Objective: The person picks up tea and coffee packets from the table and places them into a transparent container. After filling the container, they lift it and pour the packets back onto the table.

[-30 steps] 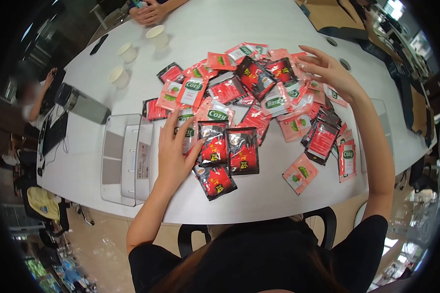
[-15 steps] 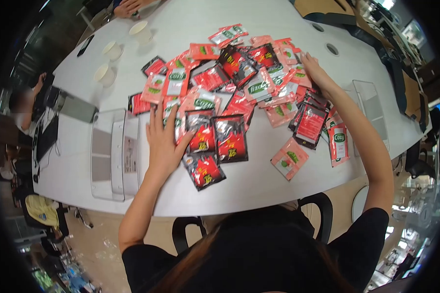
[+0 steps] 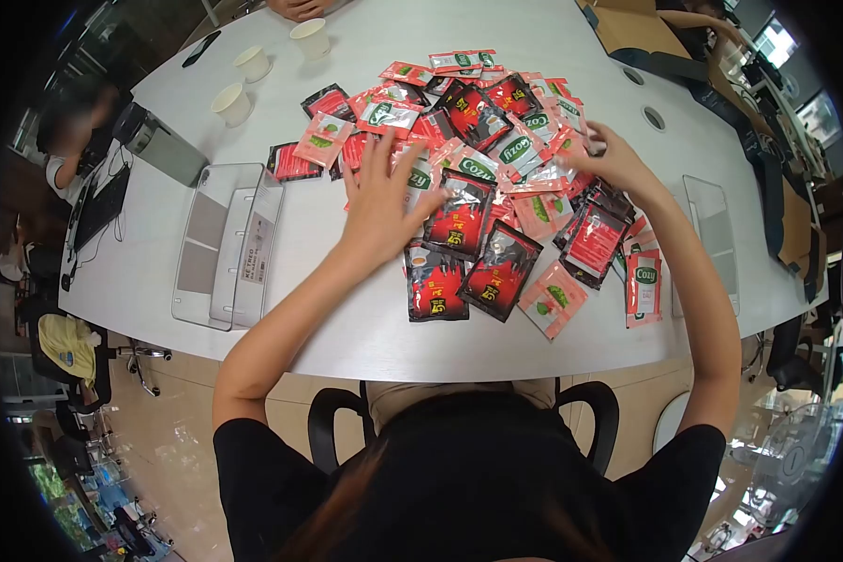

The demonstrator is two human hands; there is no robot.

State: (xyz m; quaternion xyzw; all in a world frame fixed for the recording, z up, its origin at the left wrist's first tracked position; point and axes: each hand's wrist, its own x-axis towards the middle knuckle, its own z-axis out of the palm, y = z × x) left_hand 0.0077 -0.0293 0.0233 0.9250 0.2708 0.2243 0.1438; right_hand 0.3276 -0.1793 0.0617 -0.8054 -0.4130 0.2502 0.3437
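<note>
A heap of pink and black-and-red sachets lies on the white table in front of me. My left hand (image 3: 380, 208) rests over the heap's left side, fingers spread, touching the sachets there. Just right of its thumb is a black-and-red sachet (image 3: 460, 214); two more, one of them a tilted black sachet (image 3: 500, 271), lie nearer to me. At the heap's right edge my right hand (image 3: 614, 161) touches pink sachets with bent, parted fingers. Below it are a black-bordered sachet (image 3: 594, 243), a pink sachet (image 3: 553, 299) and a Cozy sachet (image 3: 643, 286).
Clear plastic trays stand on both sides, a left tray (image 3: 229, 248) and a right tray (image 3: 711, 234). Several paper cups, including a near cup (image 3: 232, 105), are at the back left beside a phone (image 3: 202, 49). Cardboard boxes (image 3: 642, 33) line the right edge. Another person's hands (image 3: 300, 8) rest at the far edge.
My left hand has moved right and away from me, and the black-and-red sachets near it have shifted right. My right hand's fingers have bent inward over the heap. The camera view has shifted.
</note>
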